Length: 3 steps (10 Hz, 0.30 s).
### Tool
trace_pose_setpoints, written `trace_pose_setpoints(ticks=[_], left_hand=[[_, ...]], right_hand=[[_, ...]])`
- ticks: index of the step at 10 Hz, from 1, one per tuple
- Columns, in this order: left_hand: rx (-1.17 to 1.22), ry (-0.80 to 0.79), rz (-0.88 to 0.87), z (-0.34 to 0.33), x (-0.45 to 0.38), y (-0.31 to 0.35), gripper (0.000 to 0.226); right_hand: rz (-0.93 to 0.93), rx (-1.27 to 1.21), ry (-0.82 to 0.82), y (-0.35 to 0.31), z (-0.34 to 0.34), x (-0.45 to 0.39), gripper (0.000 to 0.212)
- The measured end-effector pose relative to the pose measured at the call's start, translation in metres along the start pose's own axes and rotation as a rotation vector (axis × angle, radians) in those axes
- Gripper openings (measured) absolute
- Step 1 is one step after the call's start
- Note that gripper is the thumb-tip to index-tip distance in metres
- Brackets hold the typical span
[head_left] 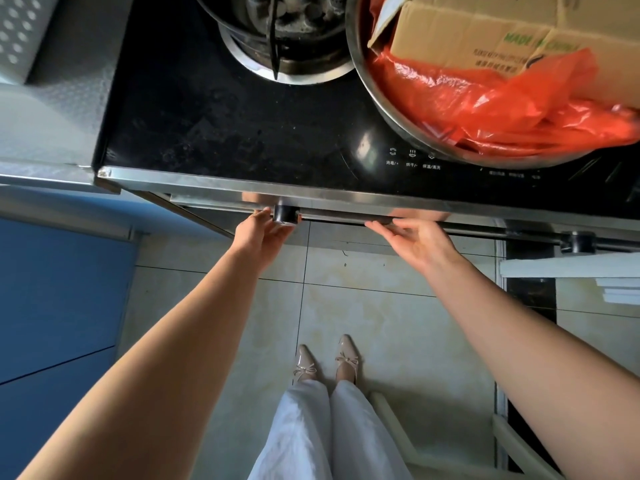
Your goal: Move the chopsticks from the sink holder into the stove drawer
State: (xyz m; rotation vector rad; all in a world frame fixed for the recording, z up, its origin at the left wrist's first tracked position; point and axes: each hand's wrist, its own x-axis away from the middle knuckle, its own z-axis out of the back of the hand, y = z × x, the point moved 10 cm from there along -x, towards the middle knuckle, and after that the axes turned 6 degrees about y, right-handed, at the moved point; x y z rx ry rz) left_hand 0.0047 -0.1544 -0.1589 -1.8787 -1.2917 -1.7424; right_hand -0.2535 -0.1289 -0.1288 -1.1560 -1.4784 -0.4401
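Below me, tiled floor (363, 306). At the stove's front edge, my left hand (265, 232) and right hand (414, 239) curl on the drawer handle (332, 216), grasping only it. No chopsticks in view. An uneven pull might jam the drawer. Beyond, black glass worktop (225, 126), burner (287, 43), metal basin (398, 112) with red bag (485, 109) and carton (502, 32).

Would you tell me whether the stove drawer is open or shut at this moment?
Apparently shut or nearly so: the stove drawer front sits close under the stove edge, no interior shows. The left hand and right hand are at its handle bar.
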Motion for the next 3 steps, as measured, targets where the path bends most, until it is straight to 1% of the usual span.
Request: trace_pose_setpoints(ticks=[1,2,3], left_hand=[[0.043,0.044,0.001,0.005,0.011,-0.002,0.043],[-0.01,0.082,-0.067,0.014,0.031,0.001,0.038],[-0.072,0.105,-0.053,0.023,0.055,-0.006,0.038]], right_hand=[[-0.027,0.037,-0.001,0.002,0.0,0.005,0.02],[0.003,0.062,0.01,-0.001,0.002,0.016,0.015],[0.026,0.13,0.067,0.001,0.014,0.033,0.016]])
